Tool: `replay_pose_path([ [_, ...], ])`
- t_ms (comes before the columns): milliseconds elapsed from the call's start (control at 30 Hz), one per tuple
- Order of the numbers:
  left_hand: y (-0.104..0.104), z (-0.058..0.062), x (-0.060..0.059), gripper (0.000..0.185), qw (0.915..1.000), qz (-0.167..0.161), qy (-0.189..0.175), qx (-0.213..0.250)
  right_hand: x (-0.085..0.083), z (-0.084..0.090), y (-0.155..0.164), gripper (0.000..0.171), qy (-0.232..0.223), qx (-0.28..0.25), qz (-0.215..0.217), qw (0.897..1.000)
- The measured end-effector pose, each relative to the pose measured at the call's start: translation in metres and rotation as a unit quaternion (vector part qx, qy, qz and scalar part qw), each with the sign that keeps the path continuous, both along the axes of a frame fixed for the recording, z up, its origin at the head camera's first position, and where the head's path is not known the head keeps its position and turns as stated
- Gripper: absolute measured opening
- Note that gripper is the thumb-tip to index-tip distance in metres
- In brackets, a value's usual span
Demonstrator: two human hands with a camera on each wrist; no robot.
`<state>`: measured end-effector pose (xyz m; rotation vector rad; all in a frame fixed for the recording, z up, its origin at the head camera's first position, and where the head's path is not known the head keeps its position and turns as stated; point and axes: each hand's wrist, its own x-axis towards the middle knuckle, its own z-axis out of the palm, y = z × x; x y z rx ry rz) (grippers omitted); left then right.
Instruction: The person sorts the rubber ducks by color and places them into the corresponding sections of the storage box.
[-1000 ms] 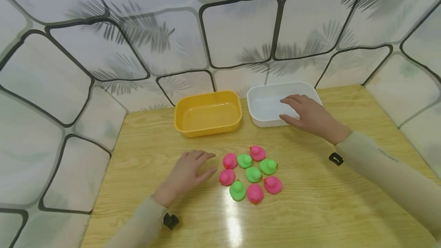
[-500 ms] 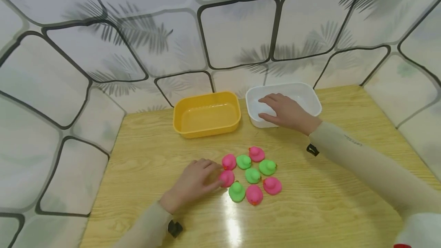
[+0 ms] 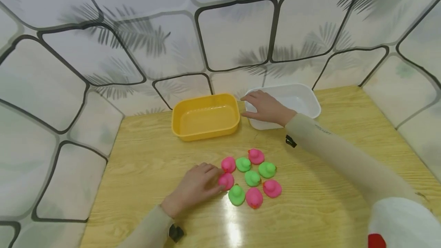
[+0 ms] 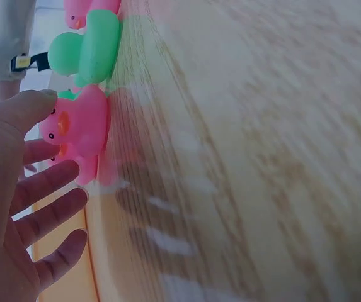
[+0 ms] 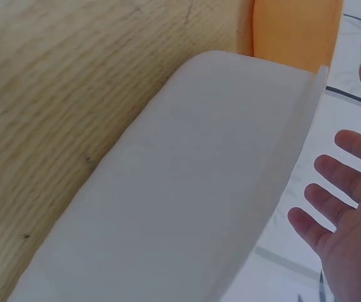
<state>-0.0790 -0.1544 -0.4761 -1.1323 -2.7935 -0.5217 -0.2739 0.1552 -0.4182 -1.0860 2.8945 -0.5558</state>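
In the head view my left hand (image 3: 196, 186) is at the left side of a pink toy duck (image 3: 226, 181). The left wrist view has its thumb beside this duck's (image 4: 82, 119) head, the other fingers spread and slightly bent; whether they touch it I cannot tell. More pink ducks and several green ducks (image 3: 253, 178) sit in a loose cluster to the right. My right hand (image 3: 267, 107) hovers over the left end of a white tub (image 3: 299, 100), its fingertips near the right rim of a yellow tub (image 3: 206, 118). In the right wrist view its fingers are apart and hold nothing.
Both tubs stand side by side at the back of the wooden table (image 3: 144, 156), against a patterned wall (image 3: 237, 33). Another person's white and red sleeve or garment shows at the lower right (image 3: 403, 221).
My right hand has moved left across the white tub towards the yellow one. My left hand has moved right, up to the nearest pink duck. The ducks have stayed in place.
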Motion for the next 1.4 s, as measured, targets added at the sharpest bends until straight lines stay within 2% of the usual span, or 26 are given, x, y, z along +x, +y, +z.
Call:
replay_pose_path([
  [133,0.000,-0.001,0.001,0.040,0.9997,-0.014,0.015,0.012,-0.005,0.002,-0.011,0.071,-0.031,0.034,0.002,0.999],
  [333,0.001,-0.002,0.003,0.036,0.9993,-0.027,0.018,0.016,-0.006,0.003,-0.020,0.086,-0.062,0.075,0.012,0.995],
  [700,-0.001,-0.002,0.006,0.031,0.9990,-0.021,0.023,0.031,-0.011,-0.003,-0.020,0.092,-0.091,0.086,0.016,0.992],
  [933,-0.012,-0.001,0.006,0.029,0.9992,0.004,0.013,0.038,-0.015,-0.008,-0.021,0.094,-0.092,0.090,0.015,0.992],
  [1100,-0.020,0.011,-0.002,0.032,0.9986,0.019,0.033,0.038,-0.016,-0.008,-0.022,0.095,-0.093,0.089,0.016,0.992],
  [1400,-0.033,0.036,-0.027,0.032,0.9959,0.020,0.071,0.052,-0.014,-0.005,-0.021,0.096,-0.100,0.085,0.013,0.991],
])
